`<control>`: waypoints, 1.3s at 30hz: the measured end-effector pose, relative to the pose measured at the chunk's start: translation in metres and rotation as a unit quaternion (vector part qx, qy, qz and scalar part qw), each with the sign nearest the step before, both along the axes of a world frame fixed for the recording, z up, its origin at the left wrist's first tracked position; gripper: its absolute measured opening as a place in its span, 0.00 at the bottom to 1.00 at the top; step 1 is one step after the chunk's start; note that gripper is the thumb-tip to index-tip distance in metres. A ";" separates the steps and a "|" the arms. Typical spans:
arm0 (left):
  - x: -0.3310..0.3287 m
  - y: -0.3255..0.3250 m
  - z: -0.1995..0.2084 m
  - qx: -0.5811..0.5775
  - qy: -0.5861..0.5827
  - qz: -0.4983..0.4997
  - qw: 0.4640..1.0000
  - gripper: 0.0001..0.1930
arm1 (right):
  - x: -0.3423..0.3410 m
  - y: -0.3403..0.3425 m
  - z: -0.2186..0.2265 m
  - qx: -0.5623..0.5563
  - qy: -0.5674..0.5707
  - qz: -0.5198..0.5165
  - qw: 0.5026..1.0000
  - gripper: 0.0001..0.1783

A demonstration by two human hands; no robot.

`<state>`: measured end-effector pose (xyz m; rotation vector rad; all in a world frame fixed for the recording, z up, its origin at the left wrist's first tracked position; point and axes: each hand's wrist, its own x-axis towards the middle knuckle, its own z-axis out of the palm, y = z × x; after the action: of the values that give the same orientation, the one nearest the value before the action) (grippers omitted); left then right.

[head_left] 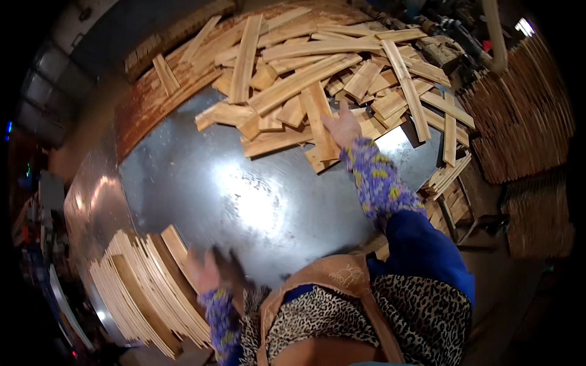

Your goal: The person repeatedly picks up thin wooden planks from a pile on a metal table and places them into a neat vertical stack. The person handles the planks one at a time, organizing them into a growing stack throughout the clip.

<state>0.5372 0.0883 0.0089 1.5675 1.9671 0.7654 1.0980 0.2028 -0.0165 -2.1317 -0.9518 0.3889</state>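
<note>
My right hand (344,128) reaches to the near edge of a heap of loose wooden slats (317,64). Its thumb and forefinger are spread apart, against the side of one pale wooden slat (318,119) that points toward me; the other fingers are hard to make out. Low on the left, my left hand (206,272) is smeared by motion, so its fingers cannot be read. Right beside it, a row of slats stacked on edge (143,287) stands on the metal tabletop (293,210), with the end slat (176,244) leaning nearest the hand.
A rust-brown board surface (137,122) borders the metal top at the far left. Tall stacks of thin wood (519,116) rise at the right. A smaller slat pile (448,177) sits by the table's right edge, near a metal frame (467,207). Machinery with a hose (495,36) stands far right.
</note>
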 end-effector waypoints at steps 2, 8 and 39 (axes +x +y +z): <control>0.104 0.043 -0.014 -0.047 -0.017 -0.060 0.997 0.33 | 0.047 0.013 -0.027 -0.035 0.388 -0.044 0.920 0.29; 0.267 0.142 -0.055 -0.171 -0.231 -0.162 0.944 0.39 | -0.083 -0.078 -0.063 -0.051 0.291 0.272 0.916 0.37; -0.058 -0.060 -0.048 -0.184 0.285 0.203 0.919 0.20 | -0.139 0.031 0.043 -0.202 -0.165 0.483 0.836 0.22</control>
<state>0.4793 0.0280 -0.0392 1.2502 2.7171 0.0383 0.9587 0.2335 0.0268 -1.9285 -2.3251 0.7705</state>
